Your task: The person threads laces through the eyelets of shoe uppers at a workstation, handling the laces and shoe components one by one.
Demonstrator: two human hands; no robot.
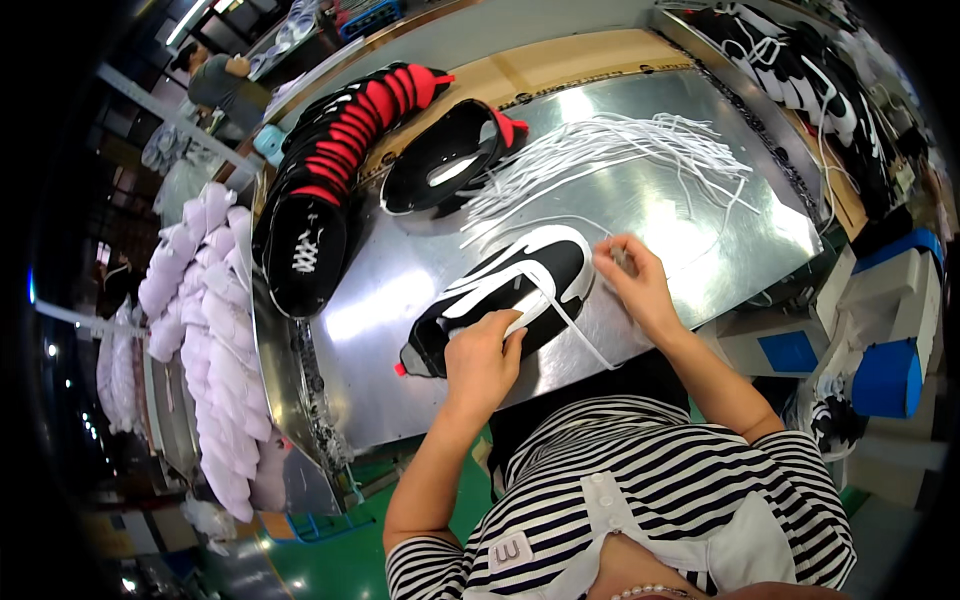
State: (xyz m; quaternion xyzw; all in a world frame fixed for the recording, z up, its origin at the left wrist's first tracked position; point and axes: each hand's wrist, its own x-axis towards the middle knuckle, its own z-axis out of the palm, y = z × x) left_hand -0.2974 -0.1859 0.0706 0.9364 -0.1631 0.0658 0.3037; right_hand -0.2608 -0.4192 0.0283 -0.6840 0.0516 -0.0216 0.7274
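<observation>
A black and white shoe upper point(575, 270) lies in front of me on the metal tabletop, its toe pointing away to the right. My left hand point(483, 358) is closed on its opening edge, thumb and fingers curled at the collar. One white shoelace point(590, 338) hangs across the upper and trails onto the metal near my body. Just right of the toe, my right hand point(638, 285) is raised with its fingers pinched together. A thin white lace arcs over the toe to those fingertips, which appear to grip it.
A heap of loose white laces point(610, 165) lies beyond the upper. Left of it sits another black upper with a red tab point(440, 165), beside a long nested row of black-and-red uppers point(345, 150). White shoe parts point(215, 330) hang left of the table; finished-looking uppers point(790, 75) fill the far right.
</observation>
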